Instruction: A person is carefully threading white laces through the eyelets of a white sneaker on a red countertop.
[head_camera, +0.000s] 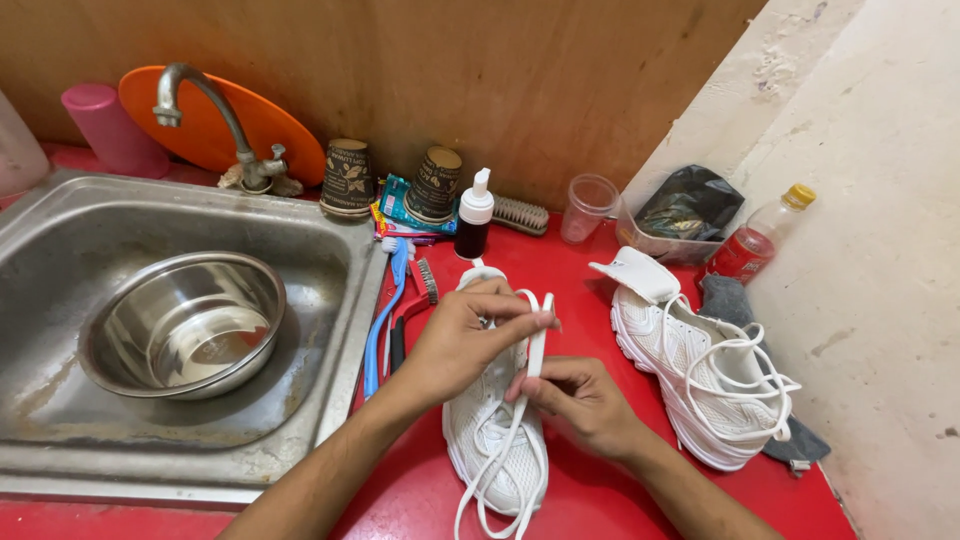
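Observation:
A white sneaker (497, 440) lies on the red counter (580, 270) in front of me, toe towards me, with its white lace (537, 345) pulled loose. My left hand (463, 335) rests over the shoe's upper part and pinches the lace between thumb and fingers. My right hand (578, 395) sits just right of the shoe and grips the same lace lower down. A second white sneaker (700, 375) lies to the right with its tongue up and its laces slack.
A steel sink (60, 250) at left holds a steel bowl (183, 322) under a tap (215, 110). Toothbrushes (392, 300) lie beside the sink. Paper cups (348, 178), a small dark bottle (473, 225), a scrub brush (520, 214), a clear cup (587, 207) and a red drink bottle (755, 240) line the back.

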